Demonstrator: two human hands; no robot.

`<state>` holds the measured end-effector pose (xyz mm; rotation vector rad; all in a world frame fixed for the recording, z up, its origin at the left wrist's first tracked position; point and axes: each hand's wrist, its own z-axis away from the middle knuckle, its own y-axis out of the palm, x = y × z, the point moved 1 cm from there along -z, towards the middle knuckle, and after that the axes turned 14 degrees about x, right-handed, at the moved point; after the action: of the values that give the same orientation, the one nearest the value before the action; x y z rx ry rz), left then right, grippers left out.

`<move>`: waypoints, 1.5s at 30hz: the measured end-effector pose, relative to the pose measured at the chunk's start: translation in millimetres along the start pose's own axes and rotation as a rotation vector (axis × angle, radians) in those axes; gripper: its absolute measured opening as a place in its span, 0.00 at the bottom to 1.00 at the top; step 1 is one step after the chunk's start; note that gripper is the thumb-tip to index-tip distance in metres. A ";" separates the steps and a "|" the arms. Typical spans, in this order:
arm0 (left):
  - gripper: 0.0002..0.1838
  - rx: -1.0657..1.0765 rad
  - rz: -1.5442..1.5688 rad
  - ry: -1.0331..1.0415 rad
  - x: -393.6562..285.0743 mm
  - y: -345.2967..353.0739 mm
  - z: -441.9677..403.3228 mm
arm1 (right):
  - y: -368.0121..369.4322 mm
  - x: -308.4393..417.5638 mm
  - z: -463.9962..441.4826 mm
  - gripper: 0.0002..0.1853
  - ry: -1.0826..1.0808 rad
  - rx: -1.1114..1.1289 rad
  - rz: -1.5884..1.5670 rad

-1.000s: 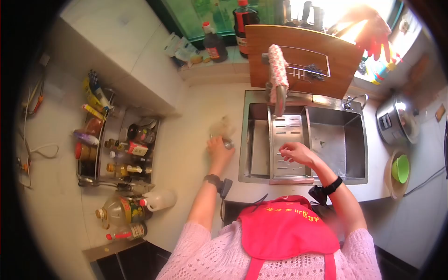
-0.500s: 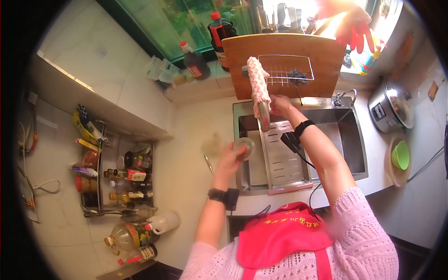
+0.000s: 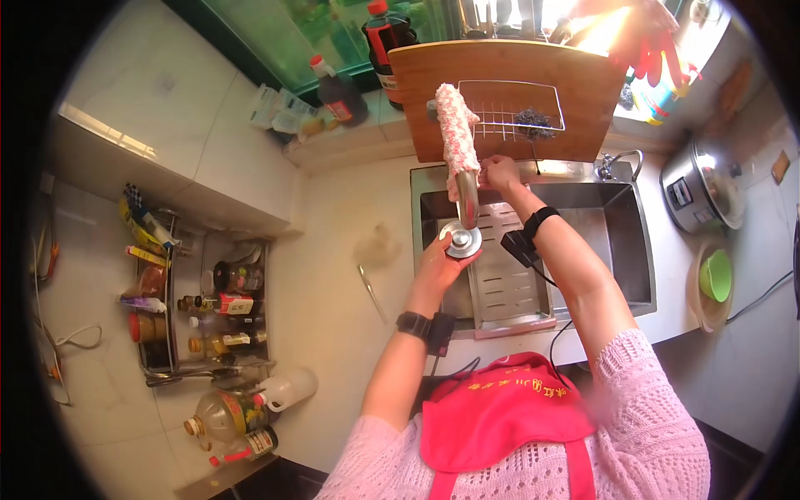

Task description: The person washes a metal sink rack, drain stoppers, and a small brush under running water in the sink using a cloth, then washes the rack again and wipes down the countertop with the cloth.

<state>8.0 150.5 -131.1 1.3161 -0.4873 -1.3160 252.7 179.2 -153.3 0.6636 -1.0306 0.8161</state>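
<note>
Now, disc: metal, round, with a raised middle, at the tips of the left hand, just by the tap's mouth and over the sink.
Left fingers: clamped on the disc's rim.
Right fingers: curled behind the tap; whether the right hand grips anything, I cannot tell.
Tap: wrapped in pink-and-white cloth.
Sink: two basins, a slotted tray set between them.
Wire basket: in front of the board, a dark scourer in it.
Rack: bottles and jars, closely packed.
Pale basin: holds a green bowl.
Table: jug beside a bottle of oil.
Apron: red, yellow characters, inverted in this view.
Bottle labels: too small to read.
Cooker: dark label, illegible.
</note>
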 end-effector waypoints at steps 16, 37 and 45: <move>0.19 -0.087 0.079 -0.036 12.2 17.7 -21.9 | -7.5 -4.4 10.6 0.09 -0.050 0.080 -0.109; 0.16 -0.051 -0.281 -0.053 17.7 -23.4 -14.1 | 8.5 -51.0 97.0 0.21 0.008 0.343 0.168; 0.17 -0.068 -0.123 -0.044 24.7 -9.2 -24.9 | 21.5 -61.6 161.8 0.23 0.057 0.327 -0.168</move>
<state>32.8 141.4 -155.9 1.2797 -0.3936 -1.4535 141.1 45.2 -147.3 0.9859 -0.7843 0.8589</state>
